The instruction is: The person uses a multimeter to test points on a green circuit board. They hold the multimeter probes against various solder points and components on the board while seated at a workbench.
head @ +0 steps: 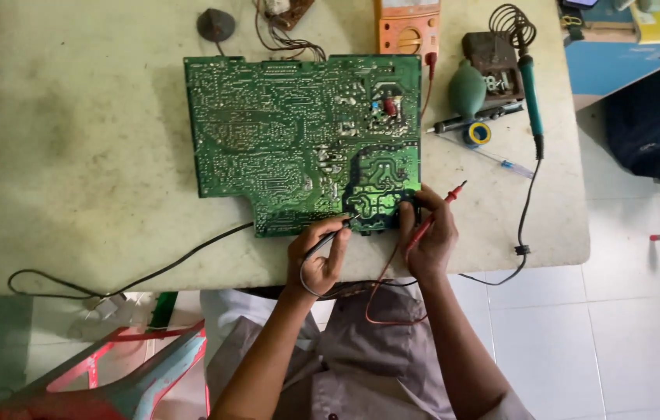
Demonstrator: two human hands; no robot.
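A large green circuit board [283, 132] lies solder side up on a worn pale table [81, 155]. My left hand [319, 255] pinches a black test probe [335, 232], its tip on the board's near edge. My right hand [429, 233] grips a red test probe [433, 216] at the board's near right corner, with the probe's red end sticking out to the right. Red and black leads loop down from both hands over the table edge toward my lap.
An orange multimeter [408, 27] sits at the far edge. Right of the board lie a teal rubber blower [466, 89], a solder reel [478, 133], a soldering iron [532, 93] by its coil stand [501, 47] and a pen. A black cable [151, 272] trails off the table's near left.
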